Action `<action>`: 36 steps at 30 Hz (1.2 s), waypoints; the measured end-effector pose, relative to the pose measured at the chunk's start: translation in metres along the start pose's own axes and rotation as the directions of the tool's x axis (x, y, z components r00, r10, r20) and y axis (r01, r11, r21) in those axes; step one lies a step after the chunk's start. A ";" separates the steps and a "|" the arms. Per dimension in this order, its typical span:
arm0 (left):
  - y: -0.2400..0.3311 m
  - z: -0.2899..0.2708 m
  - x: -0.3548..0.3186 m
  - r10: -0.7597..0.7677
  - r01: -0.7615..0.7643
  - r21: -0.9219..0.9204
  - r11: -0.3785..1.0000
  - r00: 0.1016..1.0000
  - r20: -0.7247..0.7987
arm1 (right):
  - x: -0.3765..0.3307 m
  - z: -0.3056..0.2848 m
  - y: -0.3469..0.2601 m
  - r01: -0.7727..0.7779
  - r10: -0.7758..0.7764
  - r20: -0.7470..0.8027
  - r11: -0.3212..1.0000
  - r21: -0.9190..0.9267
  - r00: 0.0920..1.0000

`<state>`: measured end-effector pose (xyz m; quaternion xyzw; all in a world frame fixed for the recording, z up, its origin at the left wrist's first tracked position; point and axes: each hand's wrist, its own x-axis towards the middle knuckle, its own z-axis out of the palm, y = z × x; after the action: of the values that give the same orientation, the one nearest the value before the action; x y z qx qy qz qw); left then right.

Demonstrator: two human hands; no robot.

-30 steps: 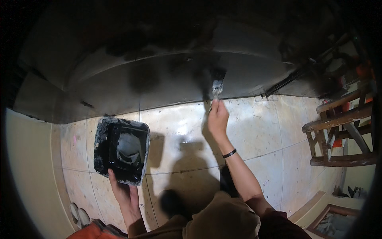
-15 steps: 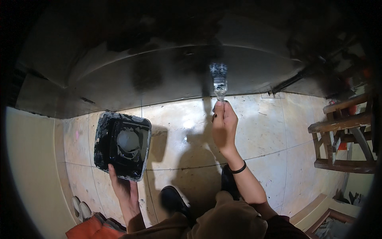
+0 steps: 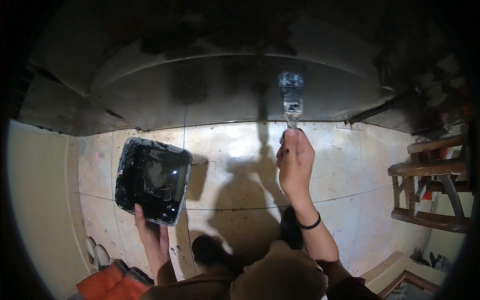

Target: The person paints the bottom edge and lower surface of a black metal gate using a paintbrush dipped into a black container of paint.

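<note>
A square black tub (image 3: 131,175) with paint-smeared rim hangs over the tiles at the left, dark glossy liquid inside it. My left hand (image 3: 150,231) grips its near edge, thumb over the rim and the other fingers hidden beneath. In my right hand (image 3: 296,162) is a paintbrush (image 3: 293,106), held by its handle with the bristles pointing away from me. The bristles look wet and are blurred. They lie over the dark panel (image 3: 220,100) ahead; whether they touch it I cannot tell. Dark specks mark my right fingers.
Pale floor tiles (image 3: 240,145) run below the panel. A worn wooden stool (image 3: 425,170) stands at the right. Lower left are white shoes (image 3: 97,254) and an orange item (image 3: 102,281). My dark shoes (image 3: 212,250) are near me. A framed edge (image 3: 410,280) sits lower right.
The paintbrush and my right hand have shifted right across the dark panel. The tub stays in my left hand, nearly in place. My view has moved slightly.
</note>
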<state>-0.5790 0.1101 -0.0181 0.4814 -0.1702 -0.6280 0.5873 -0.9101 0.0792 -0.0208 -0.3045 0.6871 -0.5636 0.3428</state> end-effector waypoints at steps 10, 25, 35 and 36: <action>-0.002 -0.016 0.029 0.055 -0.053 -0.020 0.998 0.986 0.156 | 0.005 -0.017 0.138 -0.105 0.087 -0.065 0.930 -0.353 0.994; 0.007 -0.047 0.045 -0.157 0.123 0.123 0.985 0.933 0.324 | 0.006 0.019 0.102 0.059 -0.121 -0.173 0.944 -0.325 0.977; 0.014 -0.060 0.045 -0.252 0.235 0.096 0.967 0.939 0.233 | -0.013 0.053 0.015 -0.046 0.037 -0.070 0.990 -0.135 0.997; 0.017 -0.059 0.045 -0.253 0.236 0.096 0.967 0.939 0.234 | -0.024 0.054 -0.004 0.062 -0.074 -0.086 0.989 -0.132 0.994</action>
<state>-0.5151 0.0856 -0.0518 0.4371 -0.2008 -0.7446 0.4629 -0.8521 0.0675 -0.0211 -0.3236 0.7261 -0.5425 0.2715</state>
